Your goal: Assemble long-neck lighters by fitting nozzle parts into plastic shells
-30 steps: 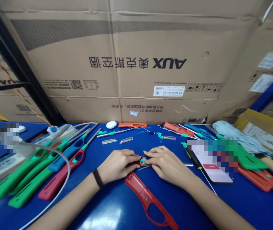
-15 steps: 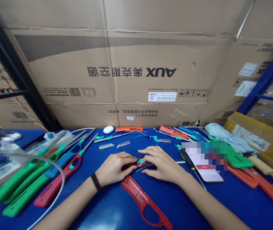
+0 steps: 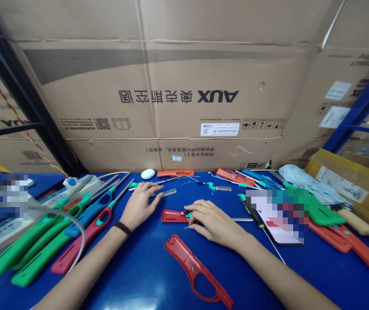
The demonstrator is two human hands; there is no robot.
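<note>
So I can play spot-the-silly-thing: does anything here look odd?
Yes. The AUX lettering on the big cardboard box behind the tools is upside down, so the box seems to be standing on its head.

The worktop (image 3: 132, 280) is smooth, glossy blue and throws back bright patches of light. The red plastic lighter shell (image 3: 184, 254) has a smooth, faintly shiny surface, while the green plastic lighter handles (image 3: 35, 254) look smooth and more matt. The thin lighter barrels (image 3: 123, 190) are bright metal, and the carton (image 3: 74, 86) behind is matt, creased corrugated cardboard
</note>
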